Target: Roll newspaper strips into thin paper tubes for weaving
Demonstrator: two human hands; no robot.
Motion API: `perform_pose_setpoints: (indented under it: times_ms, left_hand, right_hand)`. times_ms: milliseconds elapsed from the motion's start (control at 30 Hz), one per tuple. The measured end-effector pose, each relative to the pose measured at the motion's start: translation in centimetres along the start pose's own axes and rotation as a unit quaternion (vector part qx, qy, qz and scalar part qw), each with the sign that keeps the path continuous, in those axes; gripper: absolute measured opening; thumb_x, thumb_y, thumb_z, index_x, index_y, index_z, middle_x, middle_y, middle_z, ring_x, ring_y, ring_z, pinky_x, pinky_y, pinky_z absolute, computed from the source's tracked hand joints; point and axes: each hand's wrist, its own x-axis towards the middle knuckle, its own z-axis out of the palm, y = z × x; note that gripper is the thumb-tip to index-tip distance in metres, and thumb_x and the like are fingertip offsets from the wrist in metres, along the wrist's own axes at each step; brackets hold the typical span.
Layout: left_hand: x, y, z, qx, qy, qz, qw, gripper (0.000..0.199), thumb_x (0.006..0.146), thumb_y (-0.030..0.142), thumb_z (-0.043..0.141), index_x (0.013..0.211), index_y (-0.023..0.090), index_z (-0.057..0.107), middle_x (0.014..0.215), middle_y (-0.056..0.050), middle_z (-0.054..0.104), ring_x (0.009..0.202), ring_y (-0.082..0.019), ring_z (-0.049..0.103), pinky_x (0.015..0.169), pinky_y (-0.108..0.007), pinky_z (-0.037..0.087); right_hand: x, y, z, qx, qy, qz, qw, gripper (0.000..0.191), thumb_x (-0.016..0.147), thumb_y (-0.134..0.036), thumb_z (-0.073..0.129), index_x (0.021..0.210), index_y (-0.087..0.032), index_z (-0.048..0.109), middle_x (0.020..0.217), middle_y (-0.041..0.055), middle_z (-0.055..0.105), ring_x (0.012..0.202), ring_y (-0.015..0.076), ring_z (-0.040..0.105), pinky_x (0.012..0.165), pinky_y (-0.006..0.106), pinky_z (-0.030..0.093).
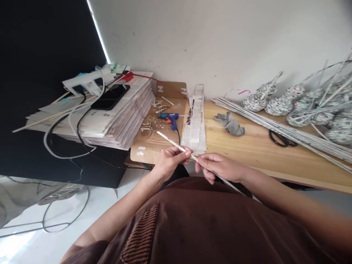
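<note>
A thin rolled newspaper tube (171,140) slants between my hands, in front of my body at the table's front edge. Thumb and fingers of my left hand (172,158) pinch it near its upper left part. My right hand (220,167) is closed around it a little lower to the right, and the tube runs on below that palm. Beyond my hands lie flat newspaper strips (198,124) in a small pile. A blue glue gun (171,119) rests on a cardboard sheet (148,145) among paper scraps.
At the left stands a tall newspaper stack (121,124) with a phone (110,96) and a power strip (85,86) on it. A grey glove (230,123), long paper tubes (275,126), black scissors (282,138) and several woven paper pieces (279,104) lie on the right.
</note>
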Motion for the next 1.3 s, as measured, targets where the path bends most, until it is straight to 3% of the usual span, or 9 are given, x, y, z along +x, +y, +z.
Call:
perform_pose_setpoints:
  times_ms: [100,267,400,467,700,933,1100,1233,1300]
  left_hand:
    - [0.0,0.0,0.3,0.007,-0.034,-0.01,0.999,0.022,0.075,0.031,0.075,0.086,0.013,0.072,0.065,-0.003,0.062,0.062,-0.011,0.056,0.06,-0.024,0.043]
    - [0.1,0.4,0.1,0.009,0.051,0.011,0.999,0.023,0.07,0.032,0.079,0.081,0.013,0.072,0.064,0.0,0.06,0.057,-0.008,0.052,0.055,-0.022,0.041]
    - [0.1,0.1,-0.2,-0.003,0.022,0.022,1.0,0.023,0.071,0.031,0.078,0.082,0.012,0.072,0.061,0.0,0.059,0.057,-0.009,0.052,0.056,-0.023,0.042]
    - [0.1,-0.2,-0.2,-0.016,0.008,0.03,0.999,0.021,0.071,0.03,0.078,0.082,0.013,0.072,0.063,0.0,0.06,0.058,-0.009,0.052,0.056,-0.023,0.042]
    - [0.2,-0.4,-0.1,0.009,-0.004,0.008,1.0,0.022,0.071,0.031,0.078,0.083,0.013,0.074,0.064,-0.002,0.063,0.058,-0.01,0.054,0.057,-0.023,0.043]
    - [0.1,-0.3,-0.2,-0.017,-0.021,0.002,1.0,0.023,0.071,0.032,0.079,0.083,0.013,0.074,0.065,-0.002,0.062,0.06,-0.01,0.055,0.058,-0.023,0.044]
    - [0.2,0.3,-0.1,-0.018,0.019,-0.008,1.0,0.029,0.068,0.032,0.081,0.088,0.013,0.073,0.065,0.0,0.062,0.059,-0.008,0.055,0.057,-0.021,0.045]
    - [0.4,1.0,-0.2,-0.032,0.104,0.024,0.994,0.023,0.067,0.031,0.081,0.075,0.012,0.069,0.064,0.0,0.061,0.057,-0.007,0.054,0.054,-0.019,0.043]
    - [0.4,1.1,-0.4,-0.027,0.105,0.032,0.994,0.023,0.068,0.03,0.081,0.072,0.012,0.068,0.064,-0.001,0.062,0.058,-0.007,0.055,0.055,-0.019,0.044]
  right_hand:
    - [0.3,-0.5,0.4,-0.089,0.063,-0.024,0.994,0.046,0.095,-0.056,0.036,0.094,-0.016,0.058,0.054,-0.0034,0.052,0.049,0.0105,0.049,0.056,0.024,0.041]
    - [0.2,-0.3,1.0,-0.266,0.198,-0.083,0.94,0.037,0.095,-0.048,0.044,0.085,-0.018,0.063,0.066,0.0013,0.058,0.06,0.0123,0.052,0.059,0.025,0.037]
    - [0.0,0.6,0.6,-0.031,0.062,-0.033,0.997,0.042,0.095,-0.053,0.038,0.078,-0.018,0.054,0.047,-0.0069,0.038,0.044,0.0103,0.043,0.051,0.024,0.038]
    - [0.1,0.6,0.3,0.084,-0.018,-0.001,0.996,0.043,0.095,-0.055,0.038,0.076,-0.018,0.05,0.043,-0.01,0.029,0.038,0.0098,0.039,0.047,0.024,0.038]
    - [0.4,-0.6,0.7,-0.071,0.109,-0.034,0.991,0.042,0.091,-0.056,0.048,0.084,-0.016,0.06,0.053,-0.004,0.05,0.049,0.0091,0.046,0.052,0.022,0.037]
    - [0.5,0.4,0.4,0.204,-0.039,0.024,0.978,0.038,0.091,-0.051,0.05,0.074,-0.017,0.051,0.043,-0.009,0.034,0.04,0.0094,0.039,0.048,0.024,0.037]
    - [0.3,-0.9,0.4,-0.061,0.086,-0.02,0.994,0.041,0.093,-0.054,0.043,0.081,-0.017,0.056,0.052,-0.0039,0.048,0.047,0.0108,0.046,0.054,0.025,0.038]
    - [-0.1,-1.5,0.7,-0.334,0.228,-0.089,0.91,0.033,0.094,-0.045,0.046,0.079,-0.019,0.059,0.059,-0.0007,0.052,0.053,0.0113,0.044,0.055,0.026,0.029]
    - [-0.2,-1.3,0.7,-0.303,0.21,-0.091,0.925,0.034,0.094,-0.046,0.045,0.078,-0.019,0.058,0.058,-0.0012,0.05,0.053,0.0117,0.044,0.055,0.026,0.029]
